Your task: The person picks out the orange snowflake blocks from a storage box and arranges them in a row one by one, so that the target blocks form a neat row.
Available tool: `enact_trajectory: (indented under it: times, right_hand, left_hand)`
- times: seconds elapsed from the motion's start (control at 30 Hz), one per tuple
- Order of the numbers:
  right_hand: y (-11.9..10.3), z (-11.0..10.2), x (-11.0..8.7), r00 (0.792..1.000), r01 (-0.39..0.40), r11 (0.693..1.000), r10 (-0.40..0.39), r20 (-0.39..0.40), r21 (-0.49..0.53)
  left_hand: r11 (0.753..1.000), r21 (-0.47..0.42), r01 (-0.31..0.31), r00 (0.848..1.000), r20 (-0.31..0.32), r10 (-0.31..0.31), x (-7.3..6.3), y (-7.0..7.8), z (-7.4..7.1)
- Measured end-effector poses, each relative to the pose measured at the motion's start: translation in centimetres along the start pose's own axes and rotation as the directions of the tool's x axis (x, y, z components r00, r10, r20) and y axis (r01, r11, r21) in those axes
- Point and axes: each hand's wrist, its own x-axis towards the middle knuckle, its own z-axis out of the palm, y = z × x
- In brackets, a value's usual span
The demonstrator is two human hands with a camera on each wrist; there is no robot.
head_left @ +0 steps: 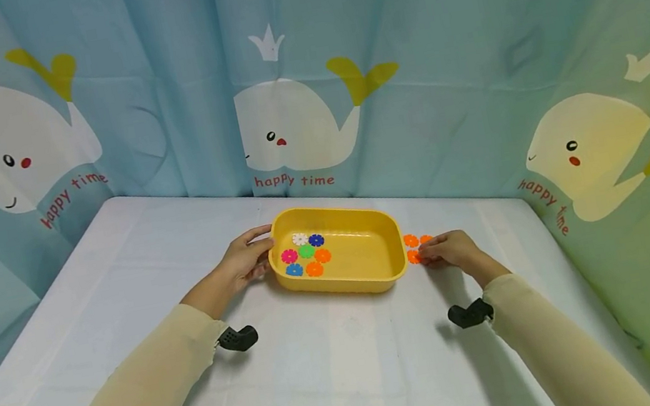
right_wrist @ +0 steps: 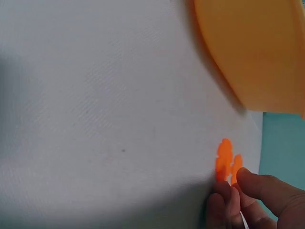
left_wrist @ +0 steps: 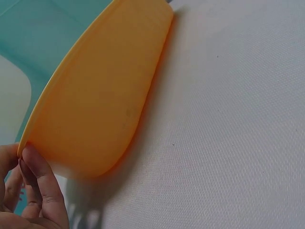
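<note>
Looking at yellow plastic tub (head_left: 366,250) near centre of head frame, upright on white-covered desk (head_left: 355,372), long side running roughly left to right. Holding tub by rim at left end with left hand (head_left: 246,259). In left wrist frame, lower left: pinching rim with fingers (left_wrist: 46,183) on both sides, gap down to about rim thickness.

Inside tub, bunched toward left end: one white disc (head_left: 300,238), one dark blue disc (head_left: 316,240), one pink disc (head_left: 289,256), one green disc (head_left: 307,251), one light blue disc (head_left: 294,270), two orange discs (head_left: 314,269). All flower-shaped, notched edges. Bare tub floor toward right end.

Outside tub, on desk just beside right end: small group of loose orange discs (head_left: 411,241), at least three, rest possibly hidden by right hand (head_left: 452,251). In right wrist frame, lower right: thumb (right_wrist: 262,188) and curled fingers nearly together right at loose discs, partly covering one. Cannot tell whether actually pinching it or just in contact.

Beige sleeves (head_left: 129,390) on both forearms, entering from lower left and lower right of head frame. Black wrist devices (head_left: 238,339) at both cuffs. Behind desk, across top of head frame: pale blue curtain (head_left: 451,28), greener toward right edge, printed with white whales (head_left: 304,123), crowns and red "happy time" lettering.
</note>
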Motion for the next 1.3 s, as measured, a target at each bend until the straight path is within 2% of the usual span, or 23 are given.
enact_trajectory:
  times: [0.27,0.47,0.63,0.9,1.3]
  right_hand:
    - [-2.2,-0.5,-1.0,0.998,0.057,0.998,-0.057,-0.021,-0.002]
    - [-4.6,0.3,-1.4,0.995,0.095,0.995,-0.096,-0.014,-0.044]
    - [-6.6,2.0,-1.5,0.993,0.115,0.992,-0.116,-0.014,-0.057]
    - [-8.9,5.7,-0.9,0.992,0.122,0.992,-0.122,0.024,0.018]
    - [-9.9,10.5,0.3,0.995,0.077,0.996,-0.080,0.064,0.046]
  left_hand:
    - [1.000,0.000,0.007,1.000,0.001,-0.007,0.0,0.0,0.0]
    - [1.000,0.003,0.014,1.000,0.002,-0.014,-0.1,0.1,0.0]
    - [1.000,0.001,0.013,1.000,0.006,-0.013,-0.3,0.2,0.0]
    - [1.000,-0.007,0.012,1.000,0.008,-0.012,-0.1,0.1,0.0]
    - [1.000,0.000,0.014,1.000,-0.002,-0.014,0.0,0.0,0.0]
